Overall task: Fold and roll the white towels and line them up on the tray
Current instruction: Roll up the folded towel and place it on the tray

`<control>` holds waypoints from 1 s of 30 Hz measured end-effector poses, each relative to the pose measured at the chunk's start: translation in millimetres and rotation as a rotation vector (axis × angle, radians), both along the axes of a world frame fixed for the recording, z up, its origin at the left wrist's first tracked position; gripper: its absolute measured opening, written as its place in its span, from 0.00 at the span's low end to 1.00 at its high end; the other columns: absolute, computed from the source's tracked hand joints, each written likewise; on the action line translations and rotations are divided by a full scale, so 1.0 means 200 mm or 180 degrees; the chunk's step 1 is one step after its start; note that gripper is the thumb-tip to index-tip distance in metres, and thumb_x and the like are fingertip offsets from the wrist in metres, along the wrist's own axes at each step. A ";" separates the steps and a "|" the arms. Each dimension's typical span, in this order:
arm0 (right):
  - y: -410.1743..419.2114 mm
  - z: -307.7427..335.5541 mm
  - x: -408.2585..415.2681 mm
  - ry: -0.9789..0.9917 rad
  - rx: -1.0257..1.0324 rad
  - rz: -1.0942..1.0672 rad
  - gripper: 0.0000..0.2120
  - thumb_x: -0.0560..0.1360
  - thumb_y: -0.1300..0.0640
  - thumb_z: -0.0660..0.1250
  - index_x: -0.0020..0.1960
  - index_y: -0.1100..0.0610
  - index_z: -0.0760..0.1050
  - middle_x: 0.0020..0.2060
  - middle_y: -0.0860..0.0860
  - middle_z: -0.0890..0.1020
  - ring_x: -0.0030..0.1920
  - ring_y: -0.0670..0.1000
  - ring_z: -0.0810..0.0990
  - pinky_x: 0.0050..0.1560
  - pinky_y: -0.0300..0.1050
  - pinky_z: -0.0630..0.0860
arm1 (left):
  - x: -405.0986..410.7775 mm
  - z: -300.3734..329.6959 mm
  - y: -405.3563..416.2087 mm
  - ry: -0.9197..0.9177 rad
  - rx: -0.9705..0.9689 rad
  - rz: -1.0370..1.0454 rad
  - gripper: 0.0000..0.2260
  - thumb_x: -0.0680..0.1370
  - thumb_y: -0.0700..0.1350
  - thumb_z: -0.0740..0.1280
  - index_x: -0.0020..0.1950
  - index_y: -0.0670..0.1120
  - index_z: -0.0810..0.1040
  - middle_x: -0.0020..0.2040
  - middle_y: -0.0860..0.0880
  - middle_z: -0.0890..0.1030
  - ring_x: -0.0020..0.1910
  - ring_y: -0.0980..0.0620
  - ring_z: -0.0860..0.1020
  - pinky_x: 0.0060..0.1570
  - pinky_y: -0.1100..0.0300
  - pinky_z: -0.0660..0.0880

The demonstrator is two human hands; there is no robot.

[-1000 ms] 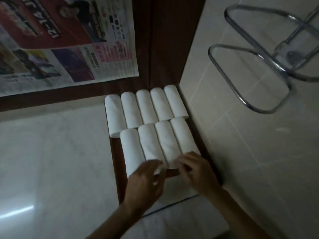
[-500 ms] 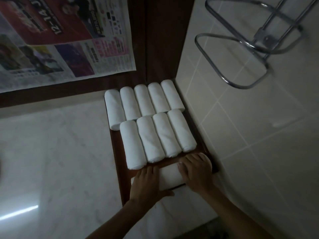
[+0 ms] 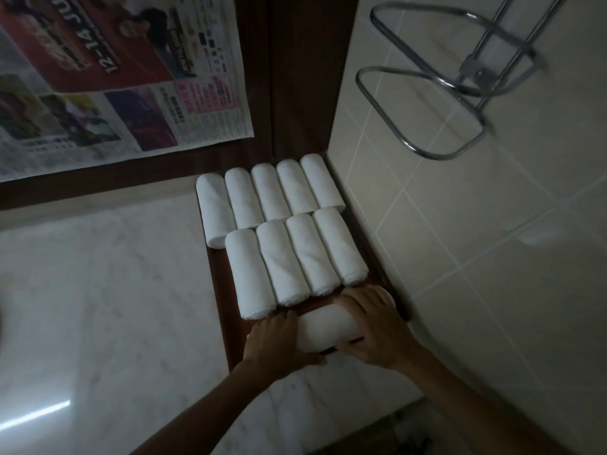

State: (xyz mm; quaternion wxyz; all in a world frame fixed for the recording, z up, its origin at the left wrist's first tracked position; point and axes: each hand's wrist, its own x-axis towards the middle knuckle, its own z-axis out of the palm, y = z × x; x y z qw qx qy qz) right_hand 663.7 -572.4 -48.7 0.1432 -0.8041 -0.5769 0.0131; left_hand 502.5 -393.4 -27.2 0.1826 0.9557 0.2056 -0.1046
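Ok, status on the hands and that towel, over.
Left hand and right hand both have a grip on the sideways towel roll at the tray's near end. Nine rolls lined up beyond. Nothing in the way.

White rolled towels (image 3: 282, 238) on a dark reddish-brown tray (image 3: 219, 290); another white roll (image 3: 328, 331) at 6 o'clock of them. Pale marbled cream counter (image 3: 108, 310) at 9 o'clock. Beige wall tiles (image 3: 460, 257) with lighter grout lines at 3 o'clock. Shiny silver wire rack (image 3: 437, 80) at 1 o'clock. Newspaper (image 3: 115, 77) at 11 o'clock, printed in red, pink, purple and white.
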 end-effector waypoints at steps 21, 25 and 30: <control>0.05 -0.01 0.03 -0.0586 -0.0496 -0.0002 0.39 0.70 0.35 0.67 0.74 0.54 0.68 0.68 0.54 0.71 0.66 0.59 0.71 0.72 0.62 0.62 | -0.13 -0.17 -0.03 -0.1288 0.0525 -0.0513 0.34 0.72 0.52 0.73 0.74 0.42 0.65 0.67 0.42 0.74 0.62 0.41 0.77 0.61 0.44 0.77; 0.06 0.04 0.03 -0.0294 -0.0447 -0.0027 0.40 0.76 0.31 0.59 0.79 0.54 0.60 0.76 0.53 0.63 0.77 0.57 0.61 0.76 0.64 0.52 | -0.13 -0.17 0.00 -0.0896 0.0629 -0.0505 0.31 0.77 0.58 0.62 0.75 0.43 0.65 0.71 0.43 0.69 0.64 0.42 0.74 0.59 0.40 0.76; 0.17 0.07 0.05 -0.0178 -0.0480 -0.0319 0.31 0.83 0.39 0.48 0.81 0.53 0.56 0.81 0.48 0.52 0.80 0.49 0.46 0.75 0.70 0.49 | -0.10 -0.11 -0.04 -0.0953 0.0733 0.0164 0.36 0.80 0.64 0.55 0.80 0.43 0.57 0.80 0.40 0.55 0.79 0.40 0.54 0.75 0.35 0.49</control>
